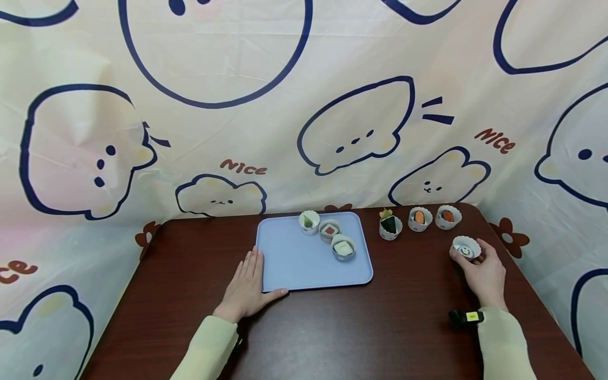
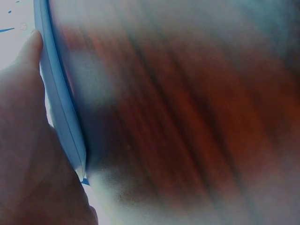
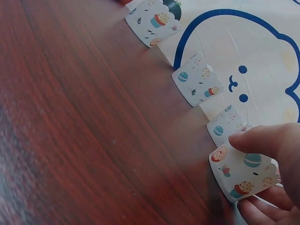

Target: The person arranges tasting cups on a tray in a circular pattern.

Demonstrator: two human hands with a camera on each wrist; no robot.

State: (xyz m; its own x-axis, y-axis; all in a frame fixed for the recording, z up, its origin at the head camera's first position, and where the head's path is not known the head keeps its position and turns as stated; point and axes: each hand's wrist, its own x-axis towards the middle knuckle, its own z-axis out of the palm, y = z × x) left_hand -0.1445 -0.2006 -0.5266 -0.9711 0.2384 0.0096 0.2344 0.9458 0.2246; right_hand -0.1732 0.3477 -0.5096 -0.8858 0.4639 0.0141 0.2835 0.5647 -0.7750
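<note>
My right hand [image 1: 489,277] pinches a white scalloped paper baking cup [image 1: 466,246] between thumb and fingers at the table's right side. Something small, white with dark marks, lies inside it. In the right wrist view the cup [image 3: 241,173] shows printed cupcakes and balls. My left hand [image 1: 248,287] lies with straight fingers along the left edge of a light blue tray [image 1: 299,266], its thumb at the near edge. On the tray stand a cup with a green piece [image 1: 308,222], a cup with a layered piece [image 1: 329,230] and a cup with a pale piece [image 1: 343,248].
Right of the tray, at the back, are a cup with a dark green piece and yellow flower [image 1: 390,227] and two cups with orange pieces, one left [image 1: 420,218] and one right [image 1: 448,217]. A printed cloth [image 1: 280,132] hangs behind the brown table [image 1: 380,327].
</note>
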